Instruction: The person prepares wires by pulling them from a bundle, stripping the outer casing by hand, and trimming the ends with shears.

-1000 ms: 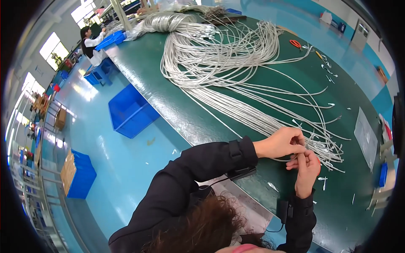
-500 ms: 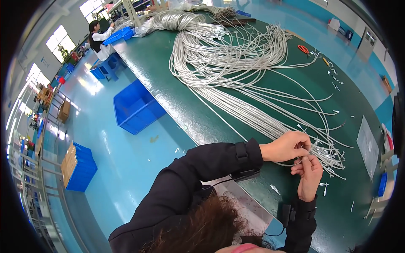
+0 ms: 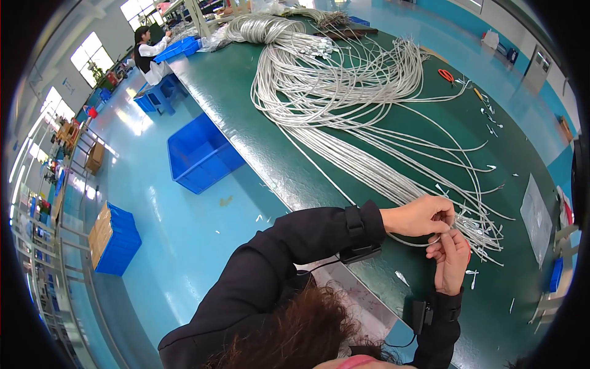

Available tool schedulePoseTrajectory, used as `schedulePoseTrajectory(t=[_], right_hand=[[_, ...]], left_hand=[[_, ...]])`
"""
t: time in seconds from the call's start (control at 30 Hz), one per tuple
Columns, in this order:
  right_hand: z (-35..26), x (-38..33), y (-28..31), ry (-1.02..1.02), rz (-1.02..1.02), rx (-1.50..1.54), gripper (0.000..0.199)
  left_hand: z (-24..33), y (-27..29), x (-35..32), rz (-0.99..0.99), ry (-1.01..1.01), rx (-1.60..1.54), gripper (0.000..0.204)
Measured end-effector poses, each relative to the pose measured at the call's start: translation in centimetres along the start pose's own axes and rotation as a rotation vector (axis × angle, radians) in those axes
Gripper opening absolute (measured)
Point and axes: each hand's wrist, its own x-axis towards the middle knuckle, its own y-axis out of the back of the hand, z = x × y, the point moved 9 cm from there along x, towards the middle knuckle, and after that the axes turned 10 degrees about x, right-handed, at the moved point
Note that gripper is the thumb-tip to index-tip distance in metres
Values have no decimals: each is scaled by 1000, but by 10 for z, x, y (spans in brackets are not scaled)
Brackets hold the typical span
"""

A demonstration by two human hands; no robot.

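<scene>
A thin silvery-white cable (image 3: pixel 409 243) curves up from the table's near side to my fingertips. My left hand (image 3: pixel 421 215) pinches it close to its end, thumb and forefinger together. Just below, my right hand (image 3: pixel 450 261) is closed on the same cable end, its fingertips nearly touching the left ones. The exact tip is hidden between the fingers. A sliver of red shows along the right hand's outer side; I cannot make out what it is. Behind both hands lies a large bundle of similar cables (image 3: pixel 362 163), with frayed ends and white bits (image 3: pixel 485 237) at the right.
The green table (image 3: pixel 491 307) carries orange-handled pliers or snips (image 3: pixel 446 75), a clear plastic bag (image 3: pixel 536 215) and white scraps (image 3: pixel 401 278). On the floor to the left stand a blue crate (image 3: pixel 206 157) and a blue box (image 3: pixel 120 243). A person (image 3: pixel 149 55) sits far left.
Both hands stay together on the cable end with only slight finger shifts. The cable's loop below the left wrist now shows more, and a red sliver appears beside the right hand.
</scene>
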Motion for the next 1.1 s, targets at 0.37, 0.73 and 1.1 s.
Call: schedulePoseTrajectory(t=[0.37,0.73,1.1], right_hand=[[-1,1,1,14,2,-96,15],[-1,1,-1,53,10,-210,15],[2,1,-3,7,-15,-70,15]], left_hand=[[1,2,-2,4,15,55,14],[-9,2,-2,-5,101,21,12],[-5,2,-4,-16,10,-68,13]])
